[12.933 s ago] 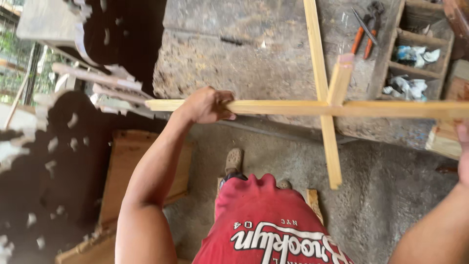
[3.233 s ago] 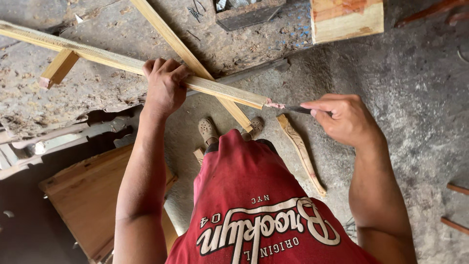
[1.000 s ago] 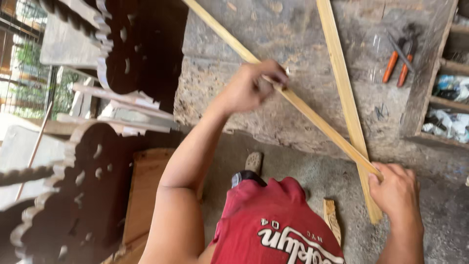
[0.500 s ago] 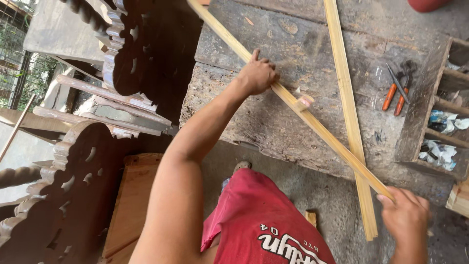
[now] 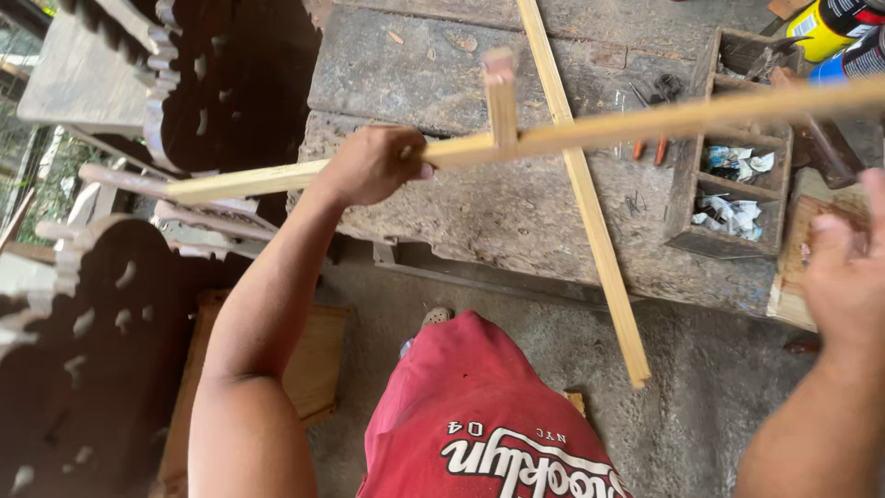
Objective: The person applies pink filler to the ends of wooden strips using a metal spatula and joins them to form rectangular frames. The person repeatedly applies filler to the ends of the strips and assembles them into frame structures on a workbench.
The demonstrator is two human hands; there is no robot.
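head view: left hand (image 5: 373,166) closed around a long pale wooden strip (image 5: 645,118), held roughly level above the worn workbench (image 5: 442,221), with a short wooden block (image 5: 501,97) standing up from the strip just beside the grip. right hand (image 5: 843,267) off the strip, fingers spread and loose, gripping nothing, near the strip's far end but apart from it. second strip (image 5: 590,212) lying across the bench, passing under the held one and overhanging the front edge. wooden compartment box (image 5: 728,166) with odds and ends at the bench's right; orange-handled pliers (image 5: 650,138) just beside it. dark scalloped carved panels (image 5: 111,304) at left. likely step: repositioning the strip one-handed over the bench. next move calls for a second grip near the free end, to steady the piece before setting it down.
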